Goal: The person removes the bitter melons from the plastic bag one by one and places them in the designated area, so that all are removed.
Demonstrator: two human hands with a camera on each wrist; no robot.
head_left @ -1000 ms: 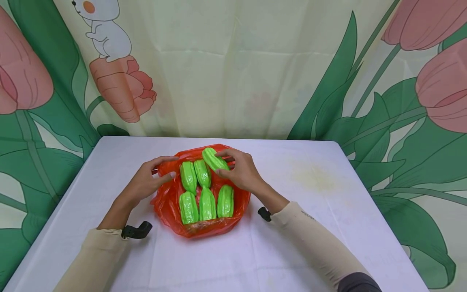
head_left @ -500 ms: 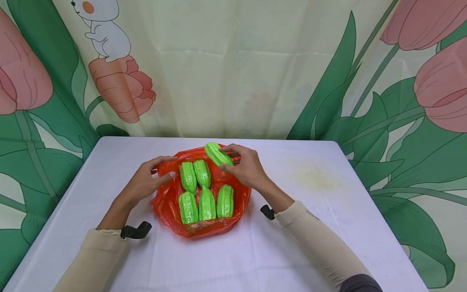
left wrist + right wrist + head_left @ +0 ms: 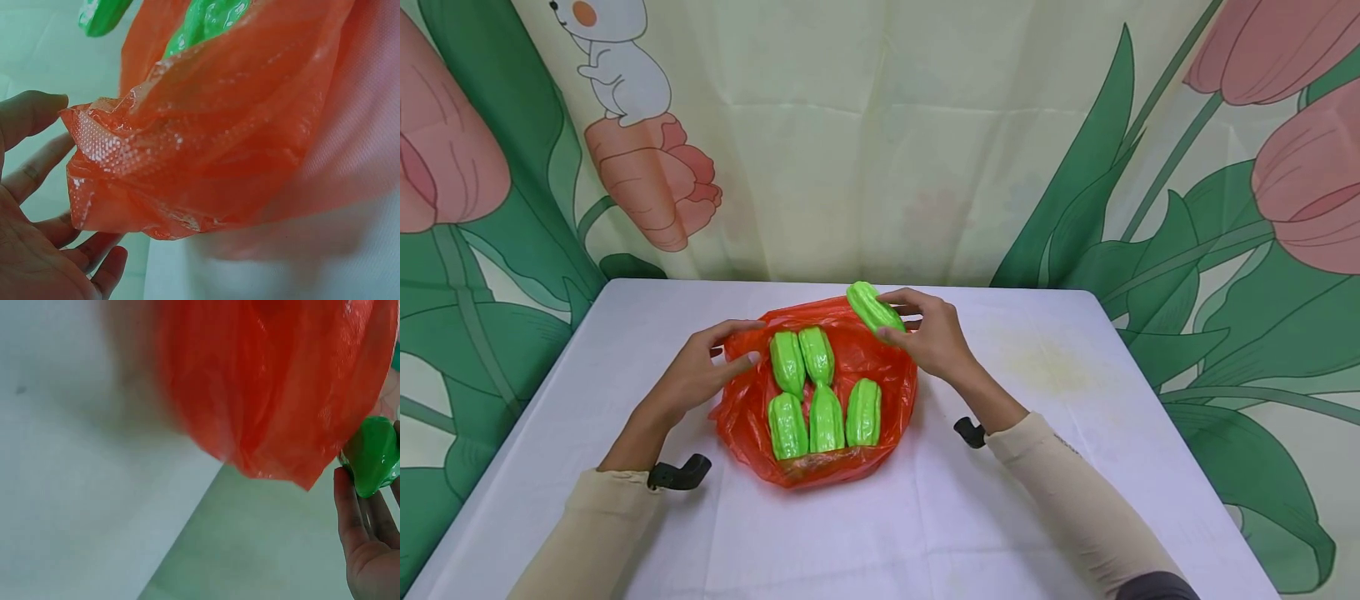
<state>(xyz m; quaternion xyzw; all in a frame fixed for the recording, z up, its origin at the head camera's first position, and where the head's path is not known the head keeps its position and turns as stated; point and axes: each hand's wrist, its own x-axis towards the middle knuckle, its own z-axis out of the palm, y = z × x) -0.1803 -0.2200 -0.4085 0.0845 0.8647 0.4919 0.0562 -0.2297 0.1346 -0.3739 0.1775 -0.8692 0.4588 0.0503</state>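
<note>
My right hand [image 3: 934, 335] holds a bright green, ribbed star fruit [image 3: 874, 307] between thumb and fingers, above the far right rim of a red plastic bag [image 3: 747, 446]. In the right wrist view the star fruit [image 3: 373, 455] shows its glossy, ridged end, partly cut off by the frame. Several similar star fruits [image 3: 826, 419] lie inside the spread bag in two rows. At the bag's left side is my left hand [image 3: 696, 371], thumb and fingers spread apart. The left wrist view shows the thumb [image 3: 34, 112] right at the bag's edge, with the other fingers alongside the plastic.
The bag stands on a table with a white cloth [image 3: 820, 542]. Behind the table's far edge hangs a curtain [image 3: 880, 167] printed with tulips, leaves and a rabbit on a carrot. A faint yellowish stain [image 3: 1048, 362] marks the cloth at right.
My right hand has carried the star fruit up and to the right, from over the bag's inside to its far right rim. The left hand has stayed in place.
</note>
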